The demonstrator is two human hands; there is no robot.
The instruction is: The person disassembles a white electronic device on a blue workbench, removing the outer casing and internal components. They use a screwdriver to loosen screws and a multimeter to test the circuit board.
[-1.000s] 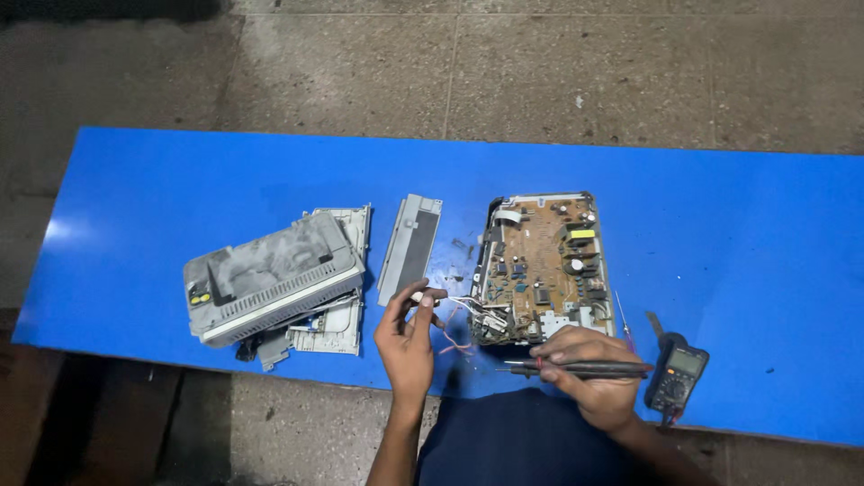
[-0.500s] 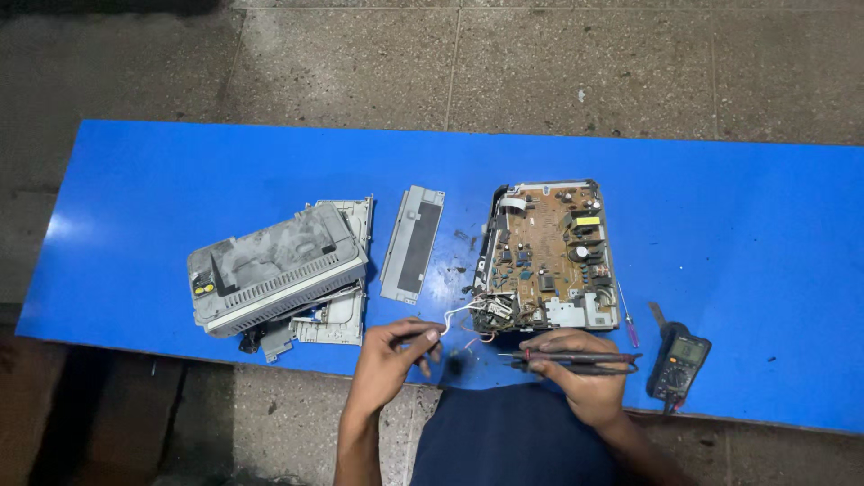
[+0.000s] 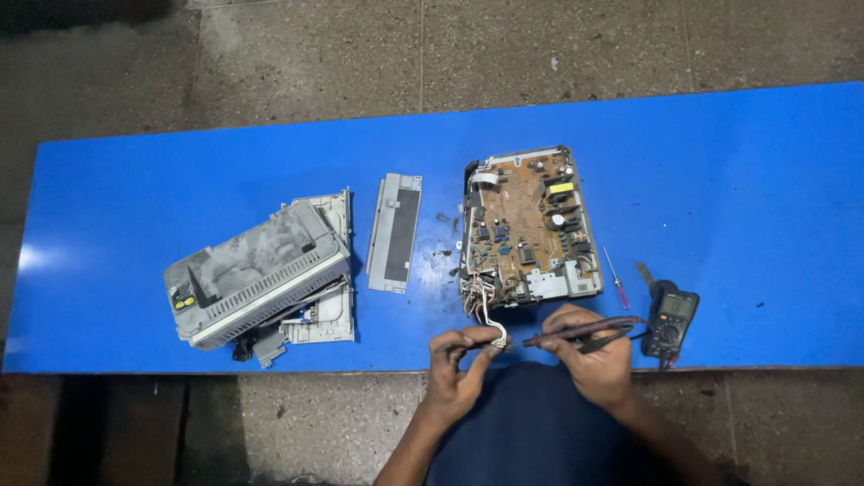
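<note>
Fingers of the left hand (image 3: 459, 360) pinch a small white connector (image 3: 497, 337) at the end of a wire bundle that trails down from the lower left corner of the circuit board (image 3: 529, 227). The right hand (image 3: 594, 355) grips a dark probe (image 3: 576, 333) — its long axis lies nearly level across the lower centre of the frame, tip pointing left toward the connector and almost touching it. Both hands meet at the near edge of the blue table (image 3: 720, 162), just below the board. The board lies flat with its long side running up and down the frame, slightly tilted. Right of it rests a thin red-handled screwdriver (image 3: 616, 279), then a dark multimeter (image 3: 670, 317) at lower right. Left of the board sits a narrow grey panel (image 3: 394, 232) — and further left a dusty grey housing (image 3: 256, 273) on loose white parts.
</note>
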